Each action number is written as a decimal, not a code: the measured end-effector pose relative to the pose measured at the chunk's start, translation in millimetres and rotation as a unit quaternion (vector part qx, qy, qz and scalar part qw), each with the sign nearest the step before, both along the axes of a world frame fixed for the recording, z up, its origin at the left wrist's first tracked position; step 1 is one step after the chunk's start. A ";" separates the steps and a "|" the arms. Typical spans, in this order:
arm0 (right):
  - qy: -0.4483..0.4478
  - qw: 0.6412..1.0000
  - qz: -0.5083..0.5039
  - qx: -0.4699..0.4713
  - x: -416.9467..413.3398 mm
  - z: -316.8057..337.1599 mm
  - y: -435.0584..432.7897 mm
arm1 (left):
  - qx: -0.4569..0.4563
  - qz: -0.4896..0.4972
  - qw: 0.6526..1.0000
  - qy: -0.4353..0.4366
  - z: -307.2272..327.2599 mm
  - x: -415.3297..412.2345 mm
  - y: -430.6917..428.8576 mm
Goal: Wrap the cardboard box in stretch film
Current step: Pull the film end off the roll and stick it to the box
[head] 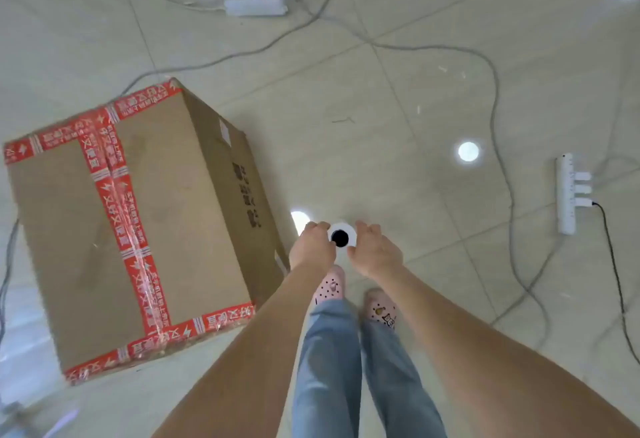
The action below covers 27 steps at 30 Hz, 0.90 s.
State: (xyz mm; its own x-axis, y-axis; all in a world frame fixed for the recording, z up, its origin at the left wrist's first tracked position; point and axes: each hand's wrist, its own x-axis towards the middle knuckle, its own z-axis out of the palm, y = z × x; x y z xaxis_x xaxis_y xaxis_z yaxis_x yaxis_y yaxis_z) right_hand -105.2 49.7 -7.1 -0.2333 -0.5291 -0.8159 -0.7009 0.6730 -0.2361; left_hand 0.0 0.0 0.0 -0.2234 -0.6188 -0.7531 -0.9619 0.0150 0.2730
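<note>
The white roll of stretch film with a dark hole in its middle (pixel 349 228) stood up and down, with its end facing up. The left hand (pixel 311 247) and the right hand (pixel 375 252) held it, one on each side, with fingers curled round it. The big brown cardboard box with red tape (pixel 121 216) sat on the pale tiled floor (pixel 415 108), just to the left of the roll. So the left hand was nearer to it. Both hands reached far down and forward.
</note>
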 end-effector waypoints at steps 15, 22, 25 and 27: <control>-0.017 0.990 -0.137 -0.013 2.9 -127.4 9.1 | 0.023 0.215 0.976 0.012 -133.0 -15.4 22.5; 0.010 0.993 -0.113 -0.020 -7.1 -112.7 57.3 | 0.028 0.226 0.973 0.018 -117.1 -25.0 71.3; 0.010 0.994 -0.110 -0.008 -9.8 -107.0 81.3 | 0.054 0.247 0.967 0.027 -112.5 -26.2 98.1; 0.020 0.995 -0.098 0.001 -10.4 -108.0 100.1 | 0.072 0.260 0.962 0.034 -113.1 -25.9 116.8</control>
State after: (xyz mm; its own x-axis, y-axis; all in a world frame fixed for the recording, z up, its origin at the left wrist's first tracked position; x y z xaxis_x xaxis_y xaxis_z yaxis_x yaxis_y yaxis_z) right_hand -115.6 149.8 -115.1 -0.3632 -0.4692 -0.8050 -0.5653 0.7977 -0.2099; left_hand -25.9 116.8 -113.1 0.0362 -0.5502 -0.8343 -0.8081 -0.5072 0.2995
